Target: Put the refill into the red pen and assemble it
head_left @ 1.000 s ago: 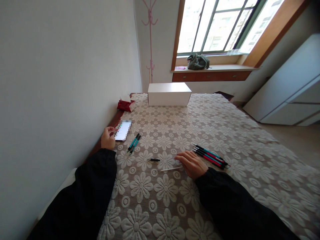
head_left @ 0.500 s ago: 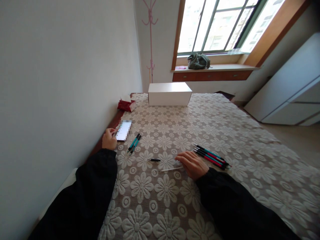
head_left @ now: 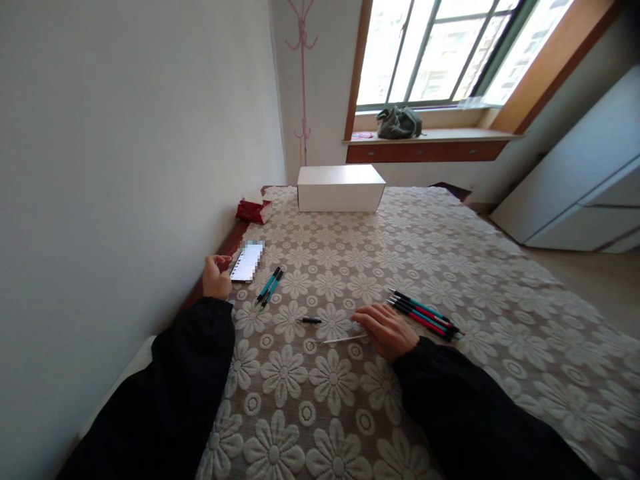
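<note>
My left hand (head_left: 217,277) rests at the left edge of a lit phone (head_left: 247,261), its fingers loosely bent and apart, gripping nothing. Part of the screen is pixelated. My right hand (head_left: 385,330) lies on the flowered cloth, palm down with fingers stretched. One end of a thin white pen refill (head_left: 344,339) is hidden by that hand; whether I touch it does not show. Left of the fingers lies a short black pen part (head_left: 311,321). Beyond my right hand is a row of several teal, red and black pens (head_left: 425,313). Two teal-and-black pen barrels (head_left: 270,287) lie near the phone.
The patterned cloth (head_left: 333,380) covers the table. At its far end stands a white box (head_left: 340,193), with a red tissue pack (head_left: 254,211) to its left. A wall (head_left: 125,167) runs close along the left side. A dark bag (head_left: 399,123) sits on the windowsill.
My left hand has drawn back slightly to the left, and its fingers have opened a little. The phone's screen content looks shifted. My right hand and the pens stay in place.
</note>
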`<state>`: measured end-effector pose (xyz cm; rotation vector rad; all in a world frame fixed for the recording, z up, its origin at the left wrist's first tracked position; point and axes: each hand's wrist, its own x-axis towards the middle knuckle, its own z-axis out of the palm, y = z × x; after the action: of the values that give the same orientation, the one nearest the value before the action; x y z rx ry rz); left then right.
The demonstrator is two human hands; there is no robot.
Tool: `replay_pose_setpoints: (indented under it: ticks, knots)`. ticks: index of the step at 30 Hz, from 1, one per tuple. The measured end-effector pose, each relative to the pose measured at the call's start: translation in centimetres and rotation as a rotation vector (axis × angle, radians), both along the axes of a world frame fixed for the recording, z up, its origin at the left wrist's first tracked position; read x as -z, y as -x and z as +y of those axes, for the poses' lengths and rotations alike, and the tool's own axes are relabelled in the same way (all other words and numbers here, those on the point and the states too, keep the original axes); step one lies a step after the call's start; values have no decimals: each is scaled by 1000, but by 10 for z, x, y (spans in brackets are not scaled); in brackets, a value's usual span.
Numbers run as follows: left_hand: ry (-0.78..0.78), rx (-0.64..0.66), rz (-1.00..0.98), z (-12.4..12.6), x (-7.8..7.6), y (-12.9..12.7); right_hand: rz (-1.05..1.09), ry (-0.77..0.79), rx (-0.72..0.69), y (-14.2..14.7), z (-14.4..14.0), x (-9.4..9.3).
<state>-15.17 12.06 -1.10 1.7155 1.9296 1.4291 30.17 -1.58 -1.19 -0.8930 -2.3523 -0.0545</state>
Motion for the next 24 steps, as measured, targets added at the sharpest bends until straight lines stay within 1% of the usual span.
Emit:
replay_pose_setpoints:
  ticks: [3, 10, 16, 20, 24]
  knots:
    - [-21, -9, -50, -1, -2, -1, -7, -22, 1, 1, 0, -1]
    - [-23, 47, -113, 0, -2, -4, -6, -18, -4, 1, 0, -2]
    - [-8, 62, -115, -1, -2, -5, -8, -40, -4, 2, 0, -3]
    - [-2, 44, -102, 0, -2, -4, -16, -52, -12, 2, 0, -4]
    - [-1, 25, -93, -1, -3, -4, -24, -31, -13, 1, 0, -3]
